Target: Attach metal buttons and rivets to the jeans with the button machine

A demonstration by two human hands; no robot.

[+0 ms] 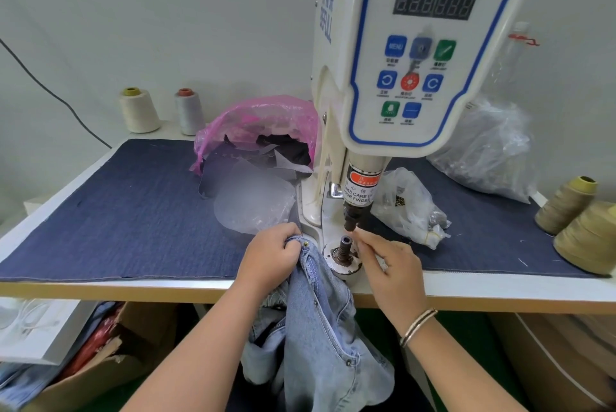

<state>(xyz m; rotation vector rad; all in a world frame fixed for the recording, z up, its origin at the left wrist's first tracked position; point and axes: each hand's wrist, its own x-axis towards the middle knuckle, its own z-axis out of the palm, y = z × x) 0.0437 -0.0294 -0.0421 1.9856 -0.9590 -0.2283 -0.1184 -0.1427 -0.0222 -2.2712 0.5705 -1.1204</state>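
Observation:
The white servo button machine [423, 45] stands at the middle of the table, its dark upper punch [353, 218] just above the lower die post [345, 246]. Light blue jeans [320, 328] hang over the table's front edge. My left hand [271, 256] grips a bunched fold of them left of the die, where a small brass rivet [306, 244] shows. My right hand [388, 265] sits right of the die, its thumb and forefinger pinched together with the tips right under the punch; whatever they hold is too small to see.
A dark denim mat [133, 211] covers the table. A pink bag of scraps [260, 131] lies behind, clear bags of metal parts [410, 208] to the right. Thread cones [586, 228] stand at the right edge and back left [140, 110]. Boxes sit under the table.

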